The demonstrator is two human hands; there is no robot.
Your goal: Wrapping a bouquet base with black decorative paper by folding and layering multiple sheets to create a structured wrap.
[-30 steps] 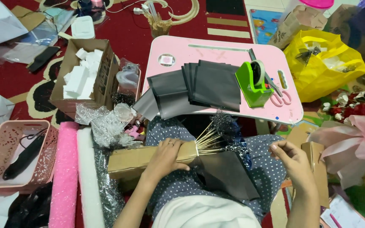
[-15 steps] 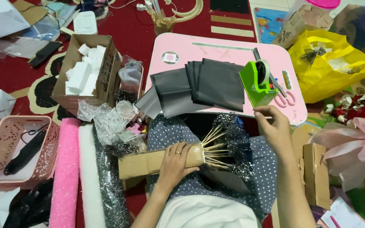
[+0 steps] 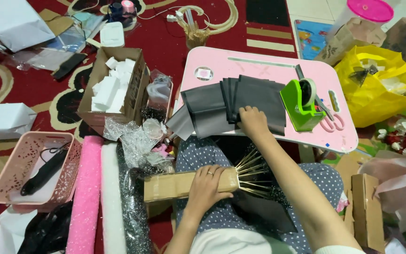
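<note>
Reaching forward since the earlier frame, my right hand (image 3: 253, 121) has left the space above my lap and now lies on the stack of dark square sheets (image 3: 254, 96) on the pink lap table (image 3: 259, 63) at upper centre of the frame. Its fingers rest flat on the near edge of the top sheets; I cannot tell whether they have pinched one yet or merely press on the pile. My left hand (image 3: 207, 184) has stayed low at centre, clamped over the long cardboard box (image 3: 175, 184) that lies across my knees, with a fan of thin wooden sticks (image 3: 252, 178) poking out of its right end. A looser grey sheet (image 3: 200, 110) hangs over the table's near-left edge, just beside the stack. To the right of the stack stands the green tape dispenser (image 3: 301, 106), with pink-handled scissors (image 3: 332, 123) beside it. I judge the step in hand to be picking a sheet from the pile — the box of sticks is only being steadied meanwhile. What comes next calls for separating a single sheet from those under it, sliding a fingertip beneath one corner, then drawing it back toward the lap without dragging the whole stack off the edge — the sheets look slippery and closely overlapped.
</note>
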